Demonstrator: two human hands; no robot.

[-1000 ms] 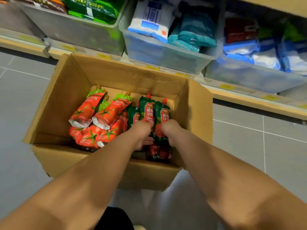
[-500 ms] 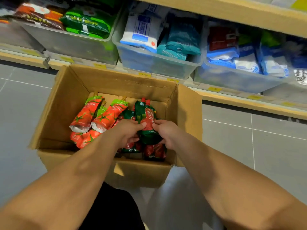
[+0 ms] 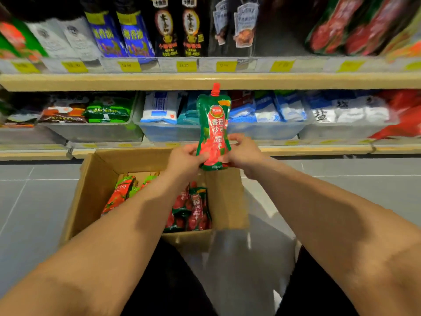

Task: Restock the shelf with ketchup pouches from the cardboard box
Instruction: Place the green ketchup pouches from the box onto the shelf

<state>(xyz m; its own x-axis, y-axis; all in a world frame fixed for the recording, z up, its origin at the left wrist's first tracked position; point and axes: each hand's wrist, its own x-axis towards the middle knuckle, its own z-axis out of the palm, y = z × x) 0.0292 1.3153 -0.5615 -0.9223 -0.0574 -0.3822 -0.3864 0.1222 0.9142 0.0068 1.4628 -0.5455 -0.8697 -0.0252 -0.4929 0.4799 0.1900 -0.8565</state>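
A green and red ketchup pouch (image 3: 213, 124) with a red spout stands upright in the air above the open cardboard box (image 3: 91, 176). My left hand (image 3: 183, 159) grips its lower left edge and my right hand (image 3: 242, 153) grips its lower right edge. Inside the box lie more ketchup pouches: green ones (image 3: 196, 208) at the right and orange-red ones (image 3: 120, 192) at the left, partly hidden by my left forearm. Red and green pouches (image 3: 355, 26) stand at the upper right of the shelf.
The box sits on a grey tiled floor (image 3: 34, 201) in front of a wooden shelf unit (image 3: 205, 80). Dark bottles (image 3: 168, 26) line the upper shelf. Clear bins (image 3: 95, 131) with packets fill the lower shelf. Yellow price tags run along the edges.
Both hands have lifted one green pouch out of the box and raised it upright. The view has tilted up, showing the upper shelf.
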